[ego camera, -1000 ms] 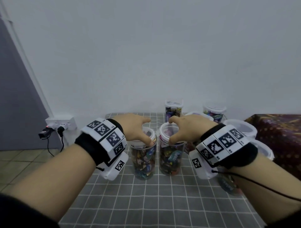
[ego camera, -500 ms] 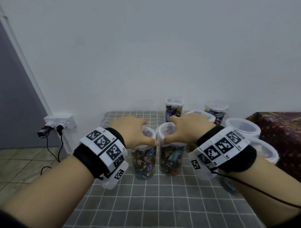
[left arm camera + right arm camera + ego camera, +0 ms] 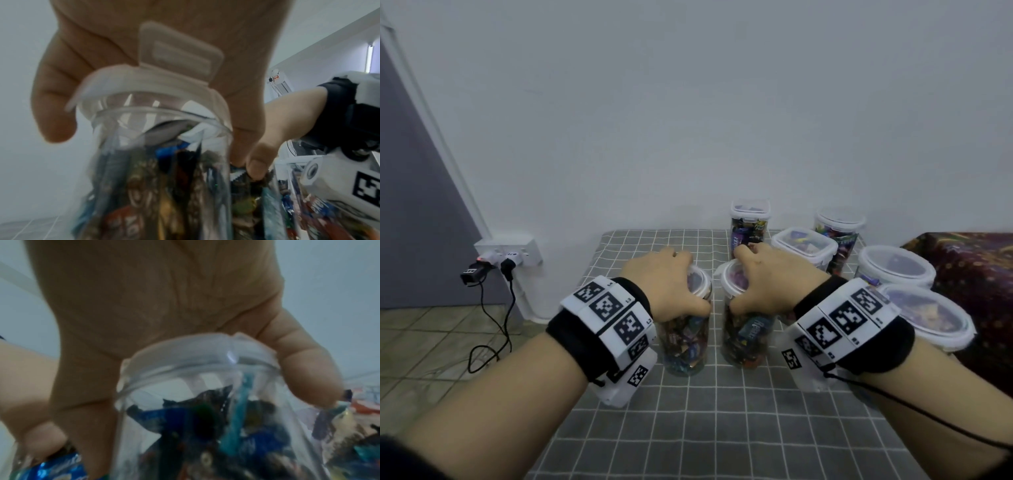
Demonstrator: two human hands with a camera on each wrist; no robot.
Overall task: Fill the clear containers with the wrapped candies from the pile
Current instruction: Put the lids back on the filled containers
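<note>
Two tall clear jars packed with wrapped candies stand side by side mid-table. My left hand [image 3: 674, 284] grips the white lid of the left jar [image 3: 685, 337] from above, thumb on the near side; in the left wrist view the left hand [image 3: 144, 68] wraps that lid [image 3: 148, 91], whose side latch flap [image 3: 179, 53] sticks up. My right hand [image 3: 767, 284] grips the top of the right jar [image 3: 748, 337] the same way; in the right wrist view the right hand [image 3: 156, 305] curls over the right jar's lid [image 3: 195, 350]. No loose candy pile is in view.
Several more lidded containers of candies stand behind and to the right: a square one [image 3: 750, 222], round ones [image 3: 839, 229], [image 3: 893, 265], [image 3: 928, 313]. The grey checked tablecloth [image 3: 705, 428] covers the table. A wall socket with plugs and cables [image 3: 506, 253] hangs left; patterned dark fabric [image 3: 976, 270] lies right.
Both hands have settled lower and closed round the two jar tops. The head view has shifted slightly; the jars stay in place.
</note>
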